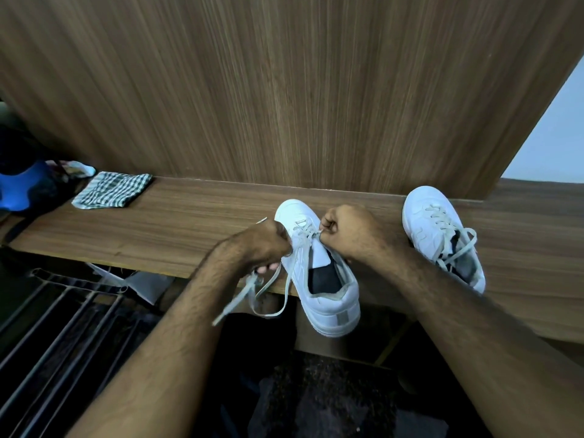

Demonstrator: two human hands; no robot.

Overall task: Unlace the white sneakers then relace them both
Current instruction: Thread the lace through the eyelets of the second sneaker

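Near sneaker (319,273) on bench (177,232) edge, toe away, long axis between hands. Left hand (268,245) and right hand (344,229) flanking eyelets, fingers curled, each pinching lace (271,292). Second sneaker (439,235) right, laced.

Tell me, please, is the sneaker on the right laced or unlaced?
Laced: the right sneaker shows its lace crisscrossed through the eyelets, ends loose.

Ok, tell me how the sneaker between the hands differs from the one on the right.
The near sneaker is held, left hand and right hand pinching its lace; the far sneaker lies untouched. The near one's lace dangles off the shelf edge; the far one's stays on the shoe. Both are white.
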